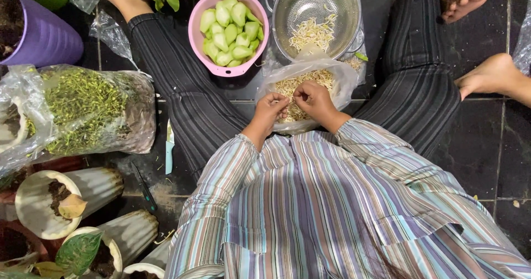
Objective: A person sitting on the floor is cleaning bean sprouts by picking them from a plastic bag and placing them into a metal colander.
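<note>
We see both hands meeting over an open clear plastic bag of bean sprouts (310,88) that rests on the dark tiled floor (492,151) between the person's striped trouser legs. The left hand (269,112) has its fingers (281,99) curled in and pinched together on what looks like a single pale sprout; the piece itself is too small for us to make out clearly. The right hand (314,99) mirrors it, its fingers (298,93) closed to a pinch and almost touching those of the left, so the two sets of fingertips work at the same spot just above the heap in the bag.

Just beyond the fingers stands a metal colander (315,13) with a small pile of sprouts lying in its bottom; the bag's far edge touches it. Beyond and to the left of the fingers sits a pink bowl (228,32) filled with pale green cut vegetable pieces, close beside the colander. Well to the left of the fingers lies a large clear bag of green and brown trimmings (88,110), and beyond that a purple pot (38,35). Nearer than the fingers and to the left, a small pale-handled knife (170,149) lies on the floor by the left leg, with white ribbed plant pots (94,187) farther out. Another person's bare feet (487,74) rest on the tiles far to the right.
</note>
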